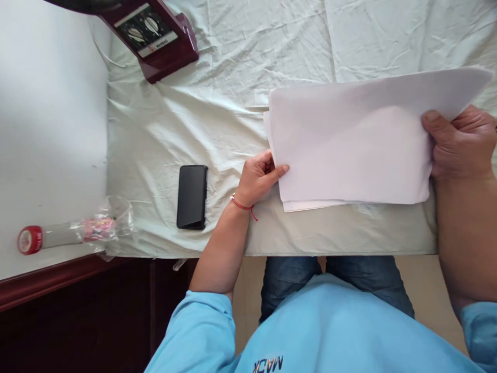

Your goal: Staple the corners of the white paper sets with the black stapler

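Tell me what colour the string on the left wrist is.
Red: a thin red string tied around the left hand's wrist, seen in the head view.

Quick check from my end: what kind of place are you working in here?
Probably a home or small workshop ironing or folding station: a table padded with a wrinkled pale sheet, a maroon appliance with dials at its far corner, and folded white cloth held by the left hand and right hand.

Folded white cloth (349,150), right edge lifted
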Action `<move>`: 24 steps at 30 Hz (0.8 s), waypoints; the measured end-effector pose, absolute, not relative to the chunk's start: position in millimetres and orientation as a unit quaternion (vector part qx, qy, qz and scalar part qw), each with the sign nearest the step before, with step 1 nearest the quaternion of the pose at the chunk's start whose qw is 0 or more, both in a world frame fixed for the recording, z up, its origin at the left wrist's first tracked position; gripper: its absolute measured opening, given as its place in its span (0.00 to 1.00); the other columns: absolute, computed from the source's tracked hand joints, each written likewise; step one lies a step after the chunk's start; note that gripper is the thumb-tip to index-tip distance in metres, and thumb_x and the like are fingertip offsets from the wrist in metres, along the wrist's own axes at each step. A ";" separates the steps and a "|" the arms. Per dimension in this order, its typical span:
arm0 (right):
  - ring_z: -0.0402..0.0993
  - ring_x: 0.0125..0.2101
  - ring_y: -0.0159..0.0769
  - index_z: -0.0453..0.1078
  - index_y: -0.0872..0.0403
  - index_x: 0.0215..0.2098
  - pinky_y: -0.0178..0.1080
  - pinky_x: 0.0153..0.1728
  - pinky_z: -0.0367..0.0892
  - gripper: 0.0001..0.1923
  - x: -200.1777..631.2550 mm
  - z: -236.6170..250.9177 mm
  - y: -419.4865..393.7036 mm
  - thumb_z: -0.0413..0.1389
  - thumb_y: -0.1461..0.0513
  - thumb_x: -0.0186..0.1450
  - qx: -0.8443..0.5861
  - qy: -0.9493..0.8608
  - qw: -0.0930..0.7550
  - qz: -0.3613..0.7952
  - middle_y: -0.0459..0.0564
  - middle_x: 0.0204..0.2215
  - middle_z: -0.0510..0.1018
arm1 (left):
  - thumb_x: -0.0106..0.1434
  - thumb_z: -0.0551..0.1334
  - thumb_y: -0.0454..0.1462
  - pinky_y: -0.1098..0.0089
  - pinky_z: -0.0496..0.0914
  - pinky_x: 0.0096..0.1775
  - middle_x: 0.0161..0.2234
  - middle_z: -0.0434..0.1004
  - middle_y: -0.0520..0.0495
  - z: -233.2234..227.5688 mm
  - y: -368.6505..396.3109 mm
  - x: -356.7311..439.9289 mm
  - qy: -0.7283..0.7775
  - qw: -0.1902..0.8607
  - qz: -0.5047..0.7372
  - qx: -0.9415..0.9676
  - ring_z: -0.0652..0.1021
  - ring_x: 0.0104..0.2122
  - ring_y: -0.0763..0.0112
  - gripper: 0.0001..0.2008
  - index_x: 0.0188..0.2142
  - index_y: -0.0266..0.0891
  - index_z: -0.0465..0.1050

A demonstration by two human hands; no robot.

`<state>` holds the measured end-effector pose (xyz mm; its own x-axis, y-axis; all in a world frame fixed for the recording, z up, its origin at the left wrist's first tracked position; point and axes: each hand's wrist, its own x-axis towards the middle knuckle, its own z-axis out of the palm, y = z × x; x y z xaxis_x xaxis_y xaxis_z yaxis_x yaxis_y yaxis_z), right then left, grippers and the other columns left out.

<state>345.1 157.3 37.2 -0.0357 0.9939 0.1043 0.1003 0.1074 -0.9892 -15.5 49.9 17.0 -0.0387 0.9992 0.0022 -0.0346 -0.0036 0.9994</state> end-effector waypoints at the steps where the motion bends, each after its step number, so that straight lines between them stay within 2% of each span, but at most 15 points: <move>1: 0.76 0.48 0.32 0.75 0.50 0.51 0.45 0.59 0.66 0.17 344.9 37.2 157.5 0.64 0.56 0.64 -0.491 -0.557 0.491 0.454 0.46 0.51 0.75 | 0.58 0.80 0.56 0.71 0.64 0.27 0.25 0.75 0.52 16.7 49.5 -15.3 0.506 0.499 0.513 0.482 0.71 0.25 0.75 0.24 0.30 0.40 0.80; 4: 0.76 0.48 0.33 0.75 0.50 0.50 0.47 0.58 0.67 0.17 343.4 38.6 156.2 0.64 0.55 0.64 -0.494 -0.558 0.487 0.455 0.47 0.52 0.75 | 0.59 0.78 0.58 0.70 0.60 0.25 0.22 0.70 0.53 17.5 47.5 -14.7 0.533 0.481 0.514 0.469 0.66 0.22 0.77 0.27 0.26 0.39 0.77; 8: 0.76 0.48 0.34 0.74 0.50 0.51 0.47 0.57 0.68 0.19 342.5 40.0 154.2 0.64 0.54 0.64 -0.502 -0.570 0.473 0.447 0.48 0.52 0.75 | 0.63 0.73 0.62 0.70 0.51 0.22 0.18 0.58 0.55 21.8 46.0 -13.1 0.556 0.456 0.528 0.451 0.57 0.20 0.80 0.36 0.18 0.38 0.65; 9: 0.76 0.48 0.34 0.74 0.49 0.52 0.47 0.57 0.67 0.18 342.8 39.7 154.3 0.64 0.54 0.65 -0.501 -0.572 0.472 0.446 0.48 0.52 0.75 | 0.63 0.73 0.62 0.70 0.52 0.22 0.18 0.58 0.55 22.3 46.1 -13.0 0.551 0.460 0.531 0.450 0.58 0.20 0.80 0.36 0.18 0.38 0.64; 13: 0.75 0.51 0.34 0.75 0.48 0.51 0.46 0.58 0.66 0.17 344.6 37.6 156.6 0.64 0.55 0.65 -0.498 -0.566 0.492 0.436 0.47 0.53 0.74 | 0.56 0.81 0.58 0.71 0.62 0.27 0.23 0.68 0.54 19.5 47.4 -14.1 0.520 0.490 0.530 0.457 0.67 0.24 0.78 0.29 0.25 0.40 0.72; 16: 0.76 0.51 0.35 0.75 0.49 0.50 0.47 0.59 0.66 0.17 344.0 37.6 157.7 0.64 0.55 0.64 -0.501 -0.558 0.496 0.437 0.48 0.53 0.74 | 0.58 0.80 0.57 0.71 0.56 0.25 0.21 0.61 0.56 17.1 47.1 -15.3 0.536 0.477 0.518 0.465 0.62 0.23 0.79 0.31 0.23 0.39 0.67; 21: 0.76 0.50 0.36 0.75 0.50 0.49 0.49 0.59 0.67 0.17 341.1 41.1 156.0 0.64 0.54 0.64 -0.494 -0.558 0.490 0.453 0.48 0.53 0.74 | 0.64 0.73 0.62 0.68 0.45 0.24 0.19 0.49 0.57 22.6 46.6 -14.2 0.558 0.439 0.519 0.476 0.51 0.22 0.81 0.40 0.19 0.39 0.53; 24: 0.76 0.51 0.37 0.75 0.50 0.49 0.50 0.59 0.67 0.16 341.3 41.3 155.7 0.64 0.55 0.65 -0.492 -0.557 0.491 0.455 0.47 0.53 0.74 | 0.64 0.73 0.62 0.68 0.46 0.24 0.19 0.50 0.57 25.1 47.3 -13.5 0.550 0.448 0.529 0.466 0.52 0.21 0.81 0.38 0.20 0.39 0.56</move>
<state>341.3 155.7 41.3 -0.0331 0.9945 0.0989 0.1010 0.1018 -0.9897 -13.5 47.3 25.1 -0.1646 0.9864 0.0003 0.0380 0.0061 0.9993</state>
